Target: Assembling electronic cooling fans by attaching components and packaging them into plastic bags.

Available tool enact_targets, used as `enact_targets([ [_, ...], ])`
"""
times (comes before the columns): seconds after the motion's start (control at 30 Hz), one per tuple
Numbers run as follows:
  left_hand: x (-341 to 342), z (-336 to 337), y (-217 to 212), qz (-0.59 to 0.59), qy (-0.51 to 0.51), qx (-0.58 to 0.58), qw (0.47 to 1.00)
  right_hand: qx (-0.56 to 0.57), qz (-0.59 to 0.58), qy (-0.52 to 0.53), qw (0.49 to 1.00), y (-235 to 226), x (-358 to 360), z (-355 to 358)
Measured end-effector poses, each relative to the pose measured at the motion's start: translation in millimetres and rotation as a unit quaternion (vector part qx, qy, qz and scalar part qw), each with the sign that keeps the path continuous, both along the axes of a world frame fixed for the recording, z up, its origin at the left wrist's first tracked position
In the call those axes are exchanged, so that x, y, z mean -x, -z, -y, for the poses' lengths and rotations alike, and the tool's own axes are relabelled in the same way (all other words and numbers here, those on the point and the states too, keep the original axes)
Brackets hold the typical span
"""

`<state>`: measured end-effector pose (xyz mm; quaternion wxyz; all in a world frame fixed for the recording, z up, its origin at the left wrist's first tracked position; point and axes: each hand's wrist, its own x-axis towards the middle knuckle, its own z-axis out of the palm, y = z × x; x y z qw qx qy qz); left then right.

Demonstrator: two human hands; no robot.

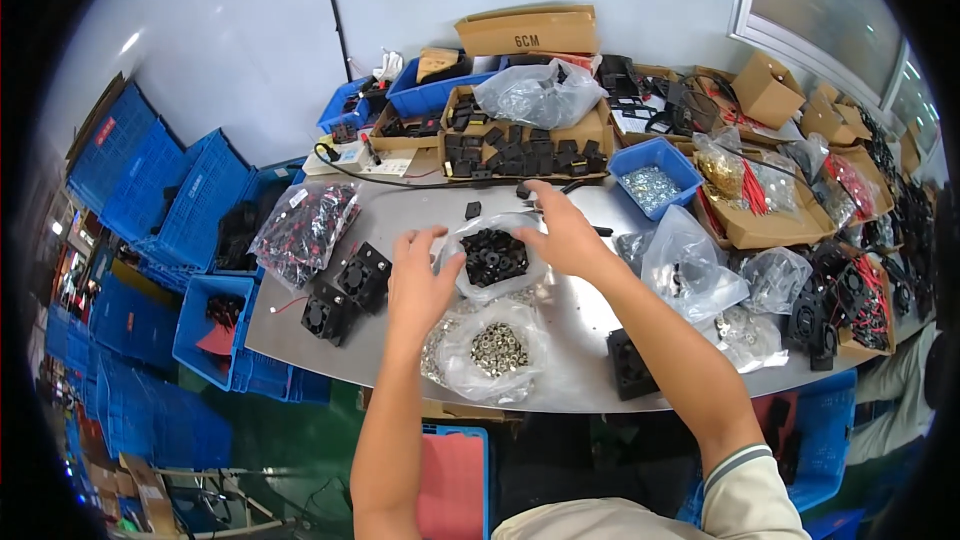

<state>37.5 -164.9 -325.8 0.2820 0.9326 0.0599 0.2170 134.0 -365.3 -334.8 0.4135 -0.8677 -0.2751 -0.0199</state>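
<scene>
A clear plastic bag (461, 282) full of small black parts (494, 256) stands with its mouth wide between my hands. My left hand (418, 275) is beside the bag's left rim, thumb and fingers apart. On the other side, my right hand (565, 232) has its thumb by the right rim and its fingers stretched toward a small black block (523, 190). Whether the fingertips touch the bag or the block, I cannot tell. Another black block (473, 210) lies just behind the bag. Nearer to me sits a second clear bag (455, 355) of small metal nuts or washers (498, 350).
Black fans (362, 276) lie at the left, beside a bag of wired parts (305, 230). Another black fan unit (630, 365) rests at the table's front edge. Behind are a blue bin of screws (655, 152) and a cardboard box of black blocks (480, 172). Blue crates (215, 325) stand left.
</scene>
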Motion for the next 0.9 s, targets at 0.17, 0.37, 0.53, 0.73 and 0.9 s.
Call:
enact_targets([
  [0.17,-18.8,-8.2,1.7,-0.123,-0.036,0.024,0.991,0.061,-0.045,0.036,0.997,-0.7,-4.7,-9.8],
  [0.37,-21.6,-13.5,6.9,-0.169,0.002,0.276,0.946,0.13,-0.064,0.091,0.985,-28.2,9.5,-28.5],
  [0.53,-14.7,16.0,5.5,0.041,0.009,-0.035,0.999,0.023,0.077,0.089,0.993,-23.6,21.1,-44.6],
  [0.73,-8.9,22.5,-2.1,-0.099,0.017,-0.133,0.986,0.233,0.292,-0.03,0.927,8.9,7.7,-35.2],
  [0.9,-14.2,1.0,19.3,-0.116,0.015,-0.15,0.982,0.238,0.17,-0.027,0.956,15.7,2.3,-18.2],
])
